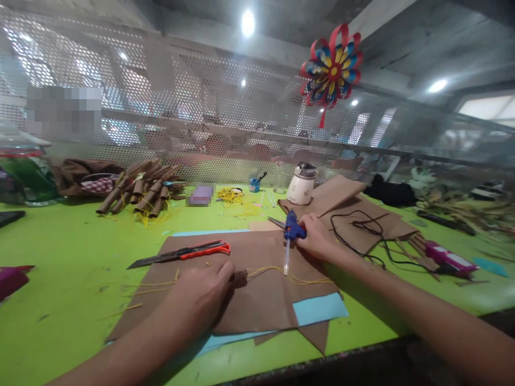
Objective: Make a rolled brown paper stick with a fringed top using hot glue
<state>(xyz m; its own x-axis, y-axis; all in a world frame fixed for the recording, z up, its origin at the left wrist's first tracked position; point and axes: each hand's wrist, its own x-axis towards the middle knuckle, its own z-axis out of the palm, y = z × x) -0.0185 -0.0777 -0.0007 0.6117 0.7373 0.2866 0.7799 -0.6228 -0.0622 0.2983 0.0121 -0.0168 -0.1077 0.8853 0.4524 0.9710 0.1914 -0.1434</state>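
My left hand (205,289) is closed over the brown paper sheet (257,305), gripping a small brown paper roll (240,276) whose far end pokes out past the fingers. Yellow string (269,269) runs from that roll to the right across the sheet. My right hand (316,236) is wrapped round a blue glue gun (293,228), with a clear glue stick (287,257) sticking out of its back toward me. Left of the gun lies a red and black box cutter (193,252), its blade out. A light blue paper piece (321,309) rests on the sheet's near right corner.
Rolled brown paper tubes (145,187) are heaped at the back left, beside a bottle of green liquid (28,177). Yellow string (233,195) and a white jug (301,184) stand farther back. A black cord (362,236) loops near a magenta device (450,258) at right.
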